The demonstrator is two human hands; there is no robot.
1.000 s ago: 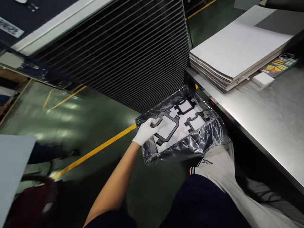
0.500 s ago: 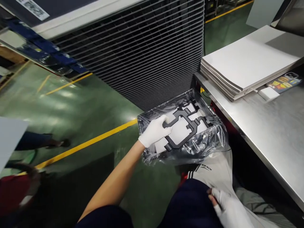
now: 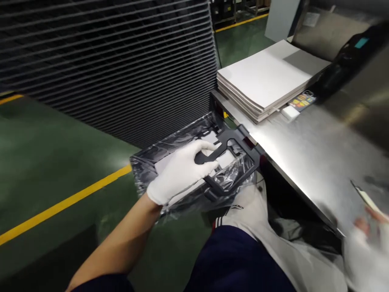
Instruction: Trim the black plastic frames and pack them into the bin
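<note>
My left hand [image 3: 180, 170], in a white glove, is closed round a black flat frame-shaped part [image 3: 231, 162] and holds it lifted above a box lined with clear plastic [image 3: 146, 166]. White sheets lie in the box under the part. My right hand [image 3: 364, 247], also gloved, shows blurred at the lower right near the steel table edge. It seems to pinch a thin tool [image 3: 363, 196], but the motion smear hides the fingers.
A steel table [image 3: 310, 150] runs along the right, bearing a stack of white sheets [image 3: 264, 81], a small white block [image 3: 290, 112] and a colourful card [image 3: 302, 100]. A tall stack of dark trays [image 3: 121, 69] stands behind the box. A yellow line [image 3: 60, 205] crosses the green floor.
My left hand has raised the black part out of the box and drawn it toward the table. My right hand has moved from my lap up to the table edge. The view swung right.
</note>
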